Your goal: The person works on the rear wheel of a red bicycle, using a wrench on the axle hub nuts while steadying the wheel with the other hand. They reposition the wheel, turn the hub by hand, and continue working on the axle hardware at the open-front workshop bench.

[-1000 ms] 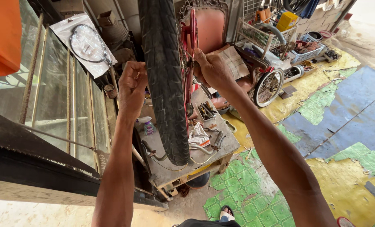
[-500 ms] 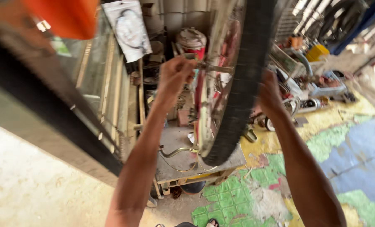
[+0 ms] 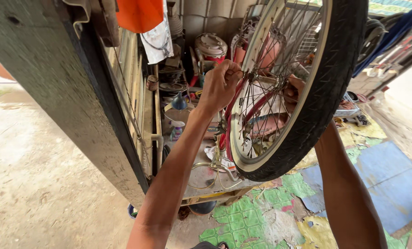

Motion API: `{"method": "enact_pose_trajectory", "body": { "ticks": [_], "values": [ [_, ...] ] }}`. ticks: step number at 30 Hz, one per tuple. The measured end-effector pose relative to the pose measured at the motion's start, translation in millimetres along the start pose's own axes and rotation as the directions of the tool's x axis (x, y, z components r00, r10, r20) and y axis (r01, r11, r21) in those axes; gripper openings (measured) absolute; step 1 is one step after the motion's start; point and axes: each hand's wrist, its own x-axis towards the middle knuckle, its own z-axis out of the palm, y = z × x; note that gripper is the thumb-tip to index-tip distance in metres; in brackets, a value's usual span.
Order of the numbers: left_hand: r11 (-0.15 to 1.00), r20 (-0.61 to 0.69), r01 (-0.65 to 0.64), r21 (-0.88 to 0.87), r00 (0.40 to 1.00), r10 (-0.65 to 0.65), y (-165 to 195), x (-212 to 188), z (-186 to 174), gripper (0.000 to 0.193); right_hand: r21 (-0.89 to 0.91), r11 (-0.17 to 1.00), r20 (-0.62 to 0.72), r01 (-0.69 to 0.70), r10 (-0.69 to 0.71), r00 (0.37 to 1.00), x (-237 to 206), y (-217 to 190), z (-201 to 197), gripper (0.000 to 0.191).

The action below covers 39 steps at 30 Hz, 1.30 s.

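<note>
Both hands worked the raised bicycle wheel (image 3: 303, 83) at its hub: left hand (image 3: 220, 83) pinched closed on the axle end — right hand (image 3: 292, 92) behind the spokes, grip indiscernible. Wheel judged rigid, fairly light, spokes delicate — best held by the rim.

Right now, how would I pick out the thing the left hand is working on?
Find the big bicycle wheel with the black tyre filling the upper right. Follow its thin metal spokes inward to the hub, where the left hand pinches at the axle end. Unlike the cluttered workbench behind, it is the one point where all the spokes meet.
</note>
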Motion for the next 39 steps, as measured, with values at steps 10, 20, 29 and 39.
{"method": "enact_pose_trajectory", "body": {
  "ticks": [10,20,29,39],
  "values": [
    [0.993,0.006,0.089,-0.079,0.996,-0.089,5,-3,11,0.017,-0.322,0.939,-0.178,0.123,-0.187,0.966,-12,7,7,0.039],
    [0.895,0.161,0.361,-0.261,0.931,-0.328,5,6,28,0.040,-0.617,0.382,0.209,0.688,-0.764,0.611,-14,24,-38,0.031],
    [0.885,0.238,0.351,-0.307,0.928,-0.285,-3,7,42,0.027,-0.073,0.981,0.042,0.182,-0.180,0.983,-16,-6,-36,0.035],
    [0.836,0.058,0.361,-0.412,0.927,-0.372,7,-6,48,0.011,-0.060,0.994,-0.010,0.094,-0.095,0.995,-5,6,-46,0.047]
  ]
}}
